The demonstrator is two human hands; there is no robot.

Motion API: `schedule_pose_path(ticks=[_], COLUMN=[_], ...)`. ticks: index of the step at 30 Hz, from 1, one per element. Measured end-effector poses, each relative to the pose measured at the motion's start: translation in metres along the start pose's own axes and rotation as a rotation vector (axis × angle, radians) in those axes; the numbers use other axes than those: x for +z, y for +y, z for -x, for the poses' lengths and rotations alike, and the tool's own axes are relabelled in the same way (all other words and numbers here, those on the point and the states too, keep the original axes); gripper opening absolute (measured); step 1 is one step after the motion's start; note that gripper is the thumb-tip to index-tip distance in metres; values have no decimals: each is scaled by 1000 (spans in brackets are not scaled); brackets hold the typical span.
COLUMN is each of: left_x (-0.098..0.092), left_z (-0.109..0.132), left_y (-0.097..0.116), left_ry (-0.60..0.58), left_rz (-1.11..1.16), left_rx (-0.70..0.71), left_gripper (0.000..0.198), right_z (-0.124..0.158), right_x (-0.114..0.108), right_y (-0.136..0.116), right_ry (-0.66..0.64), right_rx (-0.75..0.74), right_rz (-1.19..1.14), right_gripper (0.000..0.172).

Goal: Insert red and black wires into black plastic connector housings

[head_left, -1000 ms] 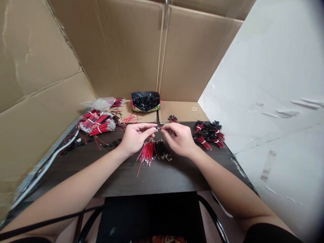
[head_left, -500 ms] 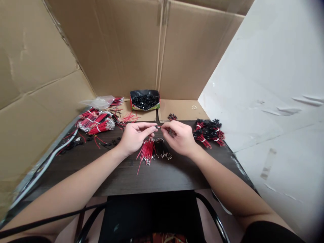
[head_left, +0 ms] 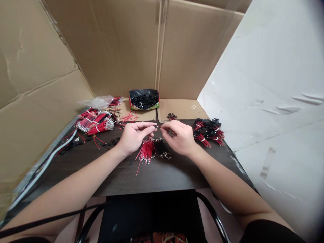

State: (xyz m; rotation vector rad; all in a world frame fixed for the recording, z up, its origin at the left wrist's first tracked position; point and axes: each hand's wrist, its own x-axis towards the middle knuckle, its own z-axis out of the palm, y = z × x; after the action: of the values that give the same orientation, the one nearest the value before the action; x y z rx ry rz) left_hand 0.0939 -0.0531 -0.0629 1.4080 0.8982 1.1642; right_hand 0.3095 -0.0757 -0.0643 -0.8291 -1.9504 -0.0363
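Note:
Between thumb and forefinger, my left hand (head_left: pixel 134 136) pinches a small black connector housing (head_left: pixel 155 126), mostly covered by the fingertips. Facing it, my right hand (head_left: pixel 179 137) is closed on a thin red wire (head_left: pixel 159 126), its end close to the housing. Whether the wire's tip is inside the housing is too small to tell. Just below both hands lie a spread of loose red wires (head_left: pixel 146 150) and a spread of black wires (head_left: pixel 161 148), with shiny metal terminals at their ends.
An open box (head_left: pixel 144 101) of black housings stands at the back. Tied red wire bundles (head_left: pixel 95 121) and a plastic bag (head_left: pixel 98 102) lie left. Tied wire bundles with black housings (head_left: pixel 209 131) sit right; a smaller cluster (head_left: pixel 171 116) lies behind my right hand. Cardboard walls (head_left: pixel 121 47) enclose the table.
Both hands keep the same pinching grip, and the gap between the fingertips is nearly the same. The whole view has shifted very slightly.

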Motion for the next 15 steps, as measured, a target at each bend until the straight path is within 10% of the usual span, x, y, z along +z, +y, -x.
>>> schedule_pose_path(ticks=[15], left_x=[-1], left_z=[-1], left_y=[0], left_ry=[1], left_rz=[-23], left_rx=[15], left_gripper=[30], right_z=[1], right_x=[0], right_y=[2], right_ry=[-55], right_rx=[47], right_rz=[-66], right_gripper=[9])
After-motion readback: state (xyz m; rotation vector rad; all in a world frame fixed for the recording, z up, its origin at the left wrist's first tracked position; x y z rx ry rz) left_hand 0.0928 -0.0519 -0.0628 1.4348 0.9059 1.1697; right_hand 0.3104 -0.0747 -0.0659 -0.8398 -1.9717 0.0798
